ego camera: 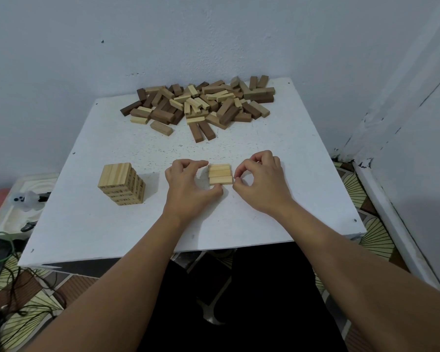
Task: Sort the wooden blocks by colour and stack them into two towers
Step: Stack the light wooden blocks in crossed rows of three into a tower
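Blocks of pale wood — three lying flat side by side as a small row — sit near the middle of the white surface, between the two hands. The left hand is curled at the row's left end, forefinger at the far corner and thumb against the near corner, pinching it. The right hand is curled too, fingertips touching the row's right end. To the left, well apart, stands a finished tower of pale blocks, several layers high. At the far edge lies a loose heap of mixed pale and dark blocks — some piled on others, two dark ones lying just in front of it.
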Action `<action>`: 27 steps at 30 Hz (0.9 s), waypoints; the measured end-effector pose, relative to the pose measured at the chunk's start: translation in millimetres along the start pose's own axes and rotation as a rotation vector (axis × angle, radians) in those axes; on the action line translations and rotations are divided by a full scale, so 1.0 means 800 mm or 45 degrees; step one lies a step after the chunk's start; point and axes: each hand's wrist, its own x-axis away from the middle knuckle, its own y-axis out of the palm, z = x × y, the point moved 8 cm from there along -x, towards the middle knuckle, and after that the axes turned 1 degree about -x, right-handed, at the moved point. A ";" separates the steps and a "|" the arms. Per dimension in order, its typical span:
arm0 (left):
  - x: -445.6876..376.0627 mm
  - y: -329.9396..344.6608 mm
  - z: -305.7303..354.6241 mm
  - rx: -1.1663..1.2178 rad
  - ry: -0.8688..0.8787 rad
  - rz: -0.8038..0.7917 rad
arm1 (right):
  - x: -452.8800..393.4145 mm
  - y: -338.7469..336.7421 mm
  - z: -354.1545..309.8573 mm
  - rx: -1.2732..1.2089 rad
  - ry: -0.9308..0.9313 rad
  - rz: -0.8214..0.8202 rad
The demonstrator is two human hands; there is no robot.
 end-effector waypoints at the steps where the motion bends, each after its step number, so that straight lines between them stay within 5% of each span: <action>1: 0.000 0.000 0.000 0.004 -0.002 0.000 | 0.000 0.000 0.000 0.002 -0.004 -0.002; 27: -0.004 -0.002 -0.003 0.051 -0.009 0.012 | -0.002 -0.001 -0.002 0.011 -0.009 -0.001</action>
